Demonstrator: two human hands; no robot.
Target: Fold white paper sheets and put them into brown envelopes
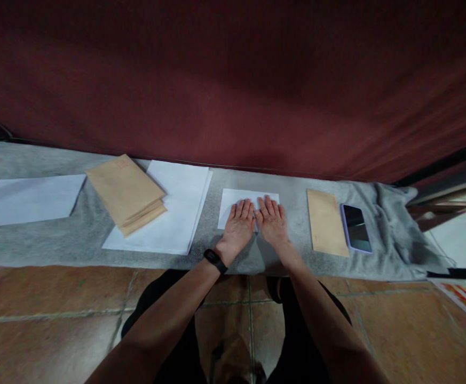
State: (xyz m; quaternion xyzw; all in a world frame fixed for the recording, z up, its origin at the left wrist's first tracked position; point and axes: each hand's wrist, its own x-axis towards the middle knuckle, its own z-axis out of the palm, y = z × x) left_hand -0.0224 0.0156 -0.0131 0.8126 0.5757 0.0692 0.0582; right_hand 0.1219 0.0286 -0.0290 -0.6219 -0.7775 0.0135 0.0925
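Observation:
A small white sheet of paper (228, 201), perhaps folded, lies on the grey cloth in front of me. My left hand (238, 221) rests flat on its left half, fingers stretched out and pointing away from me. On the right half lies my right hand (271, 220), palm down with its fingers extended. The two hands are side by side, thumbs close together. Much of the paper's near edge is hidden beneath them. To the right of my hands is a single brown envelope (328, 223), apart from both.
Left of my hands, several brown envelopes (123, 186) lie fanned over a stack of white sheets (180, 213). Farther left sits another white sheet (32, 198). A phone (356, 228) is beside the single envelope. The grey cloth (96, 250) meets a dark red panel (224, 117) behind.

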